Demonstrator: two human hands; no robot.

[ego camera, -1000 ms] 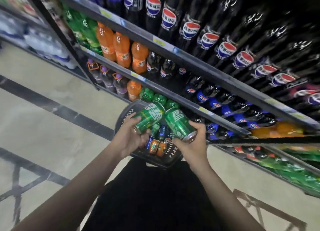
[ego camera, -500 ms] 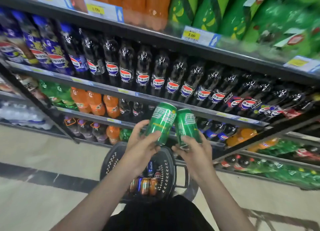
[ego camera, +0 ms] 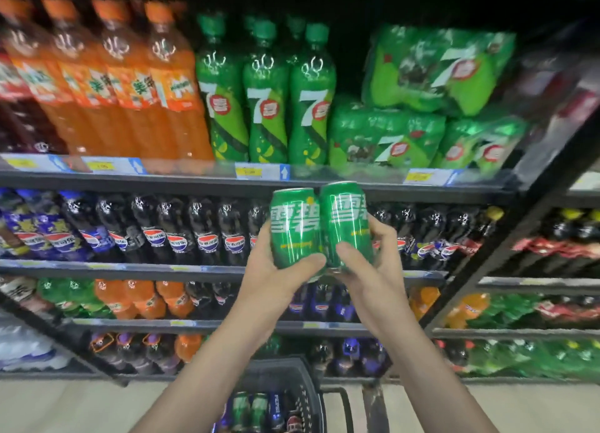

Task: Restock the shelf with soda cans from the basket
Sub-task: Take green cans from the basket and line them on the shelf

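My left hand grips a green soda can, held upright in front of the shelves. Right beside it, touching, stands a second green soda can that my right hand grips from below and the side. Both cans are raised to about the level of the shelf edge under the green and orange bottles. Low in the view sits the black basket, with several more cans lying in it.
Orange bottles, green bottles and wrapped green multipacks fill the upper shelf. Dark cola bottles line the shelf below. A black upright post divides the shelving on the right. Pale floor lies below.
Both hands have lifted the two green cans from just above the basket up to the higher shelves, and my view has tilted upward with them.
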